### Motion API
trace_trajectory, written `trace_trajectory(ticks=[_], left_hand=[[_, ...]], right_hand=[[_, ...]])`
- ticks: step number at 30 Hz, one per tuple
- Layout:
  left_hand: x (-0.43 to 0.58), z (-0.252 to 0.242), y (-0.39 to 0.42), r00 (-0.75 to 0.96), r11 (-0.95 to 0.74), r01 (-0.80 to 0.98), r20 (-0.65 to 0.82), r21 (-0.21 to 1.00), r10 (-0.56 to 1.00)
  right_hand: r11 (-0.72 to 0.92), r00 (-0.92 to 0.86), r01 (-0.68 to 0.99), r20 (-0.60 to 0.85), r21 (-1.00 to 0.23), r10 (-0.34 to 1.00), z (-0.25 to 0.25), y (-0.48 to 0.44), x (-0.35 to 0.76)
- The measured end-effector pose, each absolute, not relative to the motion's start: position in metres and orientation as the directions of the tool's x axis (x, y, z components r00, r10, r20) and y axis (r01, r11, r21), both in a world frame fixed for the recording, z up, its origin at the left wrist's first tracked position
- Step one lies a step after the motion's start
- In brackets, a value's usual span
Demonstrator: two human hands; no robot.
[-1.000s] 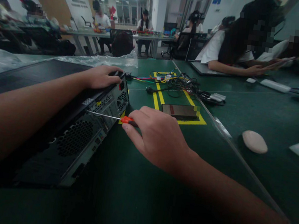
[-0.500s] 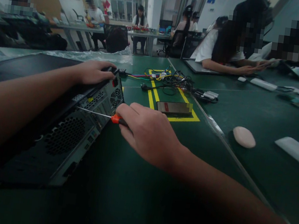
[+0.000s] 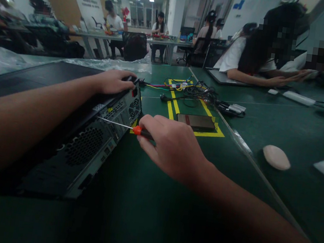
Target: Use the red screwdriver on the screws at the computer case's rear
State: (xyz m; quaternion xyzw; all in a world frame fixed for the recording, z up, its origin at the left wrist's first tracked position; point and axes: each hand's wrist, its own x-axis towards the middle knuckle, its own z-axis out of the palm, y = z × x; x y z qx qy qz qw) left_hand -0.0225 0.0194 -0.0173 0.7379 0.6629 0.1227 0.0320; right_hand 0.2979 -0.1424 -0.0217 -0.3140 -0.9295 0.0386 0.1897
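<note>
A black desktop computer case (image 3: pixel 80 182) lies on its side at left, its metal rear panel with vents and ports turned toward my right side. My left hand (image 3: pixel 115 82) grips the top edge near the far rear corner, some fingertips out of sight. In my right hand (image 3: pixel 171 144) is a screwdriver (image 3: pixel 137 130) with an orange and black handle, fingers wrapped round it. The thin metal shaft points left, its tip at the rear panel's upper edge. Whether the tip sits in a screw is too small to tell.
Beyond my right hand lies a dark flat box (image 3: pixel 196 122) inside yellow tape (image 3: pixel 208 134). Tangled cables (image 3: pixel 200 90) sit behind it. A pale rounded object (image 3: pixel 276 157) lies at right. Clear plastic wrap (image 3: pixel 104 63) lines the back left. People sit at tables beyond.
The view has turned slightly left, so the scene sits further right in the picture. My left hand stays on the case, and the screwdriver tip stays at the rear panel's edge.
</note>
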Motion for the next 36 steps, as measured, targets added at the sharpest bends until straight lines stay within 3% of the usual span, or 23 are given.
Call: trace_trajectory(ticks=[22, 36], left_hand=[[-0.008, -0.005, 0.007, 0.1, -0.106, 0.981, 0.044, 0.163, 0.994], [-0.011, -0.005, 0.009, 0.107, -0.113, 0.981, 0.047, 0.161, 0.993]], right_hand=[[0.796, -0.734, 0.588, 0.319, -0.142, 0.599, -0.022, -0.143, 0.297], [0.747, -0.697, 0.639, 0.272, -0.185, 0.664, -0.015, -0.147, 0.297]])
